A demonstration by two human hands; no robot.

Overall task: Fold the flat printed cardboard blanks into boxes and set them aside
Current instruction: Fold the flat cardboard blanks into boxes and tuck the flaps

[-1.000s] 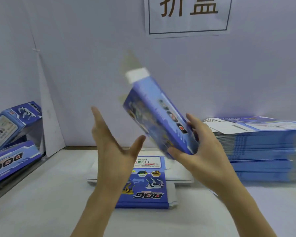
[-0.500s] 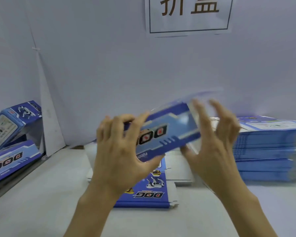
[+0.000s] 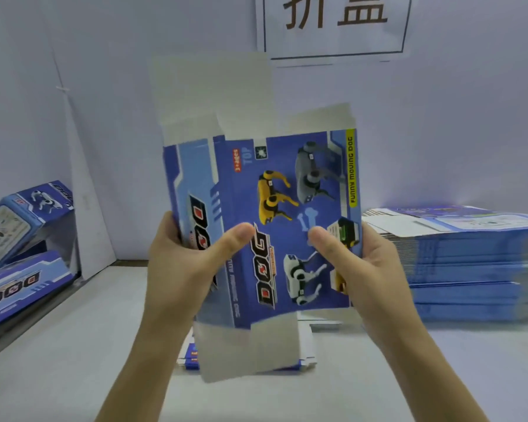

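Observation:
I hold a blue printed cardboard box [image 3: 287, 214] with robot dogs and the word DOG upright in front of me, above the table. Its white flaps stand open at the top and hang open at the bottom. My left hand [image 3: 186, 263] grips its left side, thumb on the front face. My right hand [image 3: 363, 269] grips the right edge, thumb pressed on the front too. Under the box a few flat blanks [image 3: 189, 354] lie on the table, mostly hidden.
A tall stack of flat blue blanks [image 3: 464, 263] stands at the right. Folded boxes [image 3: 25, 220] lie at the far left beyond the table edge. A white wall with a paper sign [image 3: 333, 25] closes off the back.
The box was swung from a tilt in my right hand alone to a level hold, and now stands upright, front face toward me, both hands gripping its sides.

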